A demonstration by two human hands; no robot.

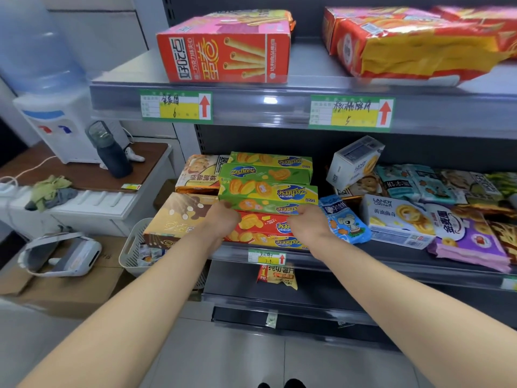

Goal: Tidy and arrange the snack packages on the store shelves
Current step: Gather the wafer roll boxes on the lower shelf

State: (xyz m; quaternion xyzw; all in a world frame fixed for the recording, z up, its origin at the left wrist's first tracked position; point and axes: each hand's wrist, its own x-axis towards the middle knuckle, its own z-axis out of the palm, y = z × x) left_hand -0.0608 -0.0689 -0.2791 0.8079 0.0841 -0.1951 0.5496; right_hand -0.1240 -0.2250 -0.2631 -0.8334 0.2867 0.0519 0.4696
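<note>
On the middle shelf [363, 256] stands a stack of Zecheese cracker boxes: several green ones [268, 189] on top of red ones [263, 232]. My left hand [221, 222] grips the stack's left end at the lowest green box [268, 207]. Its right end is held by my right hand [307, 222]. The fingertips of both hands are hidden behind the boxes. A brown chocolate box [173, 217] lies left of the stack, a blue mouse-print pack [344, 219] just right of it.
White Landy cookie boxes [391, 219] and several loose snack bags [472, 239] crowd the shelf's right side. The upper shelf holds a red egg-roll box [226, 49] and red-yellow packs [414, 43]. A basket [137, 247], table and water dispenser [53, 119] stand to the left.
</note>
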